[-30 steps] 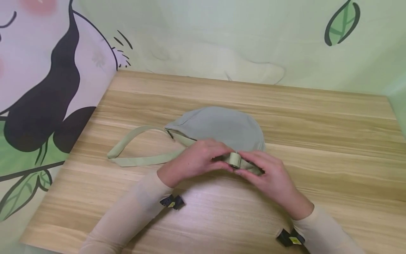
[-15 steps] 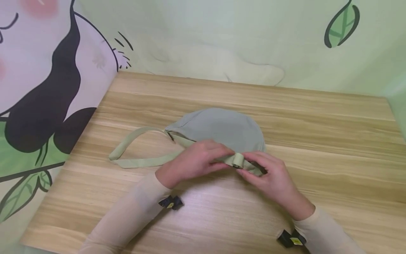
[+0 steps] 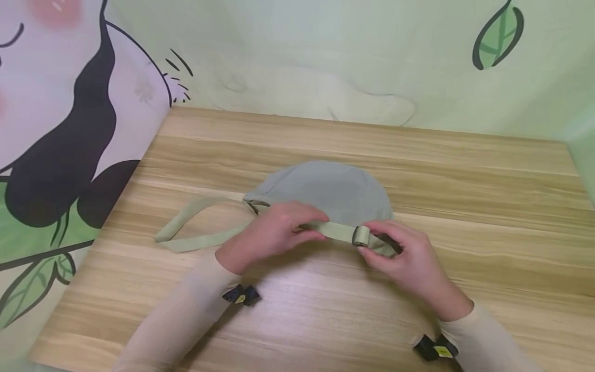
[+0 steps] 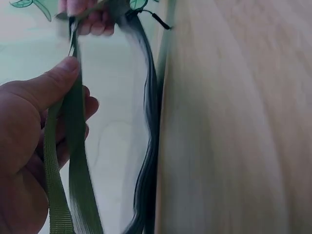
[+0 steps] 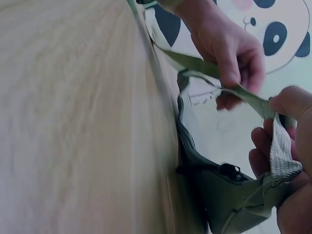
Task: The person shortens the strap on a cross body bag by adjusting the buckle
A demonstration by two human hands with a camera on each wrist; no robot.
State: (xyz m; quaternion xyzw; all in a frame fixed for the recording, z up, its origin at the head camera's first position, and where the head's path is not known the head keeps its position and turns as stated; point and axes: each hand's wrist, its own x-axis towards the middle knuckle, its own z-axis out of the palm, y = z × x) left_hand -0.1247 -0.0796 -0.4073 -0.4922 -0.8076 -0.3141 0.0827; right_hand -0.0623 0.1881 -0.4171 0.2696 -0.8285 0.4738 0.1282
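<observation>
A grey-green waist bag (image 3: 325,188) lies on the wooden table, its light green webbing strap (image 3: 339,231) drawn along its near side. My left hand (image 3: 276,230) pinches the strap between thumb and fingers. To its right, my right hand (image 3: 402,253) grips the strap at the dark slide buckle (image 3: 357,236), where the webbing folds over in a small loop. The left wrist view shows two layers of strap (image 4: 78,156) passing through the left hand (image 4: 34,126). In the right wrist view the bag's zipper pull (image 5: 231,170) hangs below the right hand (image 5: 297,141).
A loop of the strap (image 3: 183,217) spreads over the table (image 3: 488,206) to the left of the bag. Behind the table stands a wall (image 3: 288,57) with panda and leaf drawings. Each sleeve carries a small black wrist device (image 3: 241,295).
My left hand has slid left along the strap, away from the buckle. My right hand and the buckle have shifted slightly right, so a longer stretch of flat strap shows between the hands.
</observation>
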